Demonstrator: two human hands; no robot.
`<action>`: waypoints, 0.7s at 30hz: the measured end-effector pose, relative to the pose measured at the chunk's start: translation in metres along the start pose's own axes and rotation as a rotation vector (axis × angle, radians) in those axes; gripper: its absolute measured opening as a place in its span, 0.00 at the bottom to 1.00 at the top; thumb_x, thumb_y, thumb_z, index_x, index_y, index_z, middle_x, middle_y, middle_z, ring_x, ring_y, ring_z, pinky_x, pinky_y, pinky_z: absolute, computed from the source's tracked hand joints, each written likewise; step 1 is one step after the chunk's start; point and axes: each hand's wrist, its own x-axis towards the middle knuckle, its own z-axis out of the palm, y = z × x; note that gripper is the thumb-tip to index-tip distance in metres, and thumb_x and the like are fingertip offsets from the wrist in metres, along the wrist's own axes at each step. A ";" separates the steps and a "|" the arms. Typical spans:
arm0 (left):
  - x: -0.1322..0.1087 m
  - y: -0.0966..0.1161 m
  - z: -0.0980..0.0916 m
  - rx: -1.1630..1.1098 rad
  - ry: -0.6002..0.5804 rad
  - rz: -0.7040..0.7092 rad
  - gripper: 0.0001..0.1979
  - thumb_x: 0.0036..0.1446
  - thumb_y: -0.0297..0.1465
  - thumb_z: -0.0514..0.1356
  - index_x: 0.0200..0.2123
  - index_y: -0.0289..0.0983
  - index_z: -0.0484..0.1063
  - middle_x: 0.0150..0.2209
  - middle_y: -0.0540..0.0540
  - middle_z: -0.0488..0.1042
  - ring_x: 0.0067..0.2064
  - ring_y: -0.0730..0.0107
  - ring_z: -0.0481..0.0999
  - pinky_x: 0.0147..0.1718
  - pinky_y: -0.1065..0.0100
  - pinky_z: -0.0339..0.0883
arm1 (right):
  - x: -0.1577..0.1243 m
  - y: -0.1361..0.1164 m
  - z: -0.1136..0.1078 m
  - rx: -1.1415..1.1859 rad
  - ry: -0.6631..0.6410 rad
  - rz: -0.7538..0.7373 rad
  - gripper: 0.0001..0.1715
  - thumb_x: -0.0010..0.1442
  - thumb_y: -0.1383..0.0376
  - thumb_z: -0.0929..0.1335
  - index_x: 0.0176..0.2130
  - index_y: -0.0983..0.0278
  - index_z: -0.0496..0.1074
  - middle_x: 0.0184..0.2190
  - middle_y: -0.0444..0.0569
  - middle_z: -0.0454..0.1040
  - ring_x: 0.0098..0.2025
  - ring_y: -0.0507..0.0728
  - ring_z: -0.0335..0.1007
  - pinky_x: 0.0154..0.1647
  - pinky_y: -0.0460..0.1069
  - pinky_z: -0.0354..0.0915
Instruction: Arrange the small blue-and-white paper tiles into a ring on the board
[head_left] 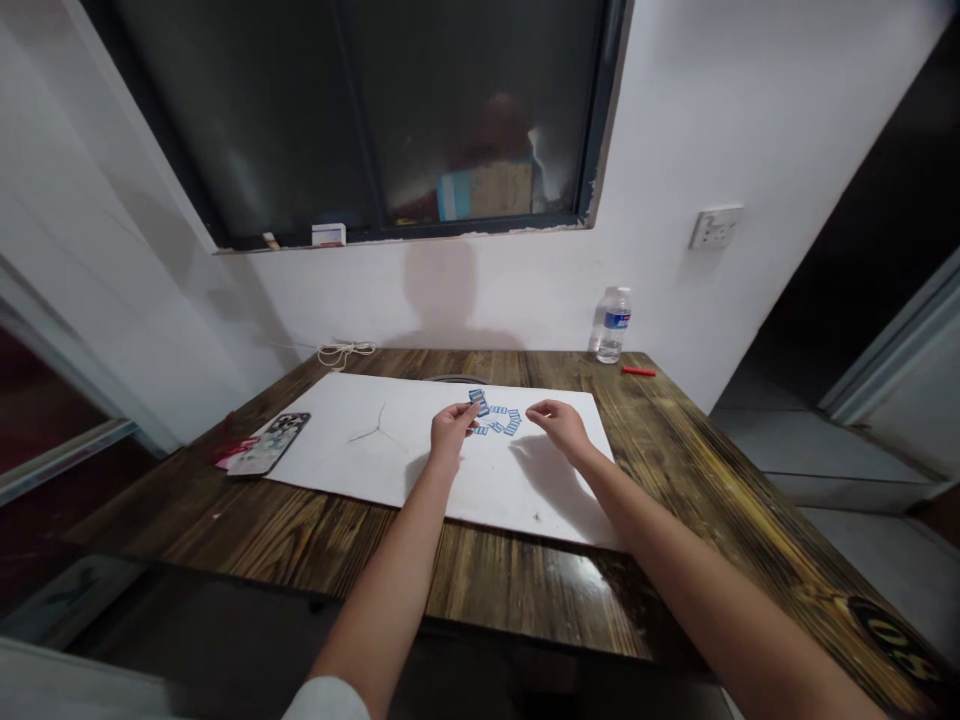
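Lightly, the left hand (450,432) pinches a small blue-striped card (476,402).
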 end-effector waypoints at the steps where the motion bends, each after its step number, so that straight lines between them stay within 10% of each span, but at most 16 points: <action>1: 0.000 -0.001 0.000 0.002 0.000 0.003 0.20 0.34 0.43 0.71 0.28 0.36 0.76 0.22 0.49 0.73 0.24 0.75 0.71 0.24 0.74 0.59 | 0.006 0.003 0.002 -0.069 -0.044 -0.018 0.10 0.48 0.58 0.71 0.27 0.62 0.77 0.29 0.48 0.78 0.32 0.57 0.72 0.34 0.49 0.62; 13: -0.001 0.003 -0.001 -0.009 0.000 0.011 0.18 0.36 0.42 0.70 0.27 0.36 0.76 0.23 0.49 0.74 0.25 0.75 0.71 0.25 0.74 0.60 | 0.016 0.023 0.041 -0.599 -0.048 -0.040 0.16 0.43 0.52 0.76 0.28 0.60 0.77 0.34 0.52 0.76 0.37 0.59 0.68 0.33 0.49 0.57; 21: -0.003 0.001 0.001 0.018 -0.021 0.019 0.16 0.37 0.41 0.70 0.27 0.36 0.76 0.23 0.49 0.74 0.25 0.75 0.71 0.25 0.73 0.59 | 0.010 0.024 0.042 -0.306 -0.130 -0.121 0.07 0.47 0.60 0.72 0.25 0.62 0.72 0.24 0.42 0.74 0.29 0.53 0.66 0.31 0.47 0.57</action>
